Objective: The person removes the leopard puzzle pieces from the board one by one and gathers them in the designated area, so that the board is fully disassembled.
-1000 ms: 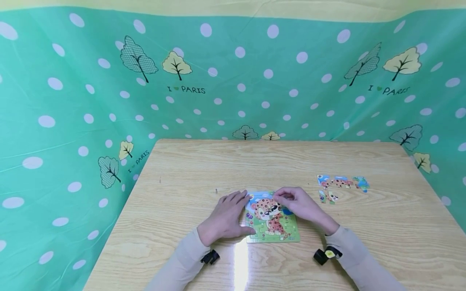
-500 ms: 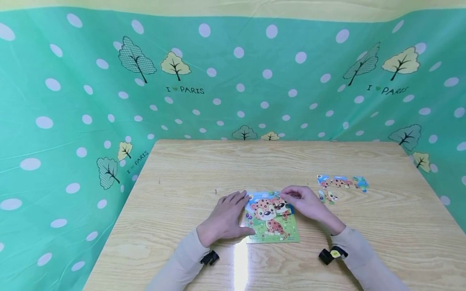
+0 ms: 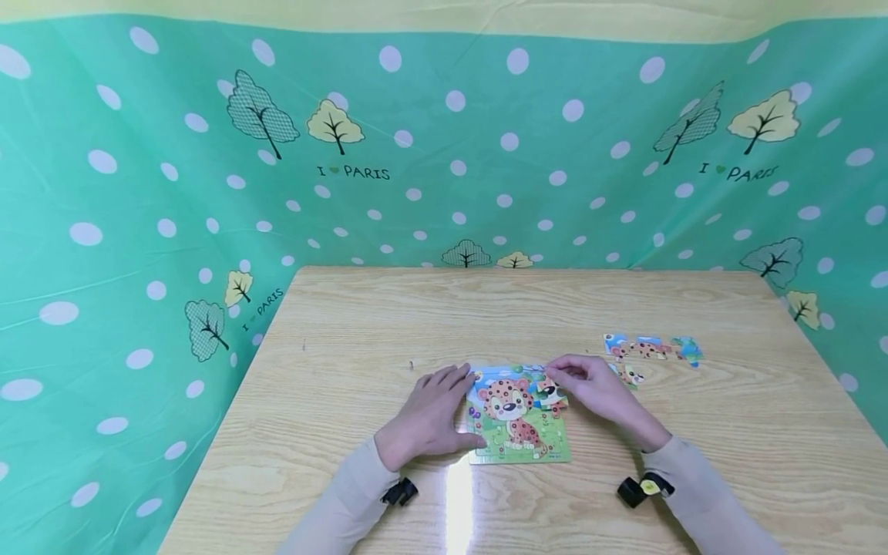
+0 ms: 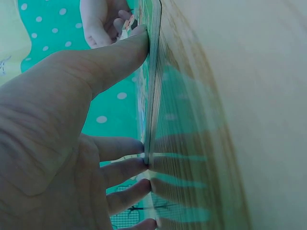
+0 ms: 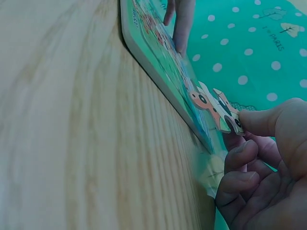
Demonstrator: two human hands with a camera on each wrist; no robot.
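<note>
A puzzle board (image 3: 499, 451) with a spotted leopard cub picture lies flat on the table before me. My left hand (image 3: 433, 412) rests at its left side, thumb and fingers spread and touching the edge. Above the board's upper right part, my right hand (image 3: 590, 389) pinches a puzzle piece (image 5: 221, 111) between thumb and forefinger. That piece (image 3: 551, 395) carries part of a cub's face and is tilted, raised off the board in the right wrist view. The right hand's other fingers are curled beneath.
Several loose puzzle pieces (image 3: 645, 351) lie on the wooden table (image 3: 361, 324) to the right, behind the right hand. A tiny dark bit (image 3: 411, 365) lies left of the board. A green dotted cloth (image 3: 444, 146) hangs behind the table.
My right hand has moved to the right across the board's top, carrying the pinched piece, and more of the cub's face on the board now shows. The left hand has stayed put.
</note>
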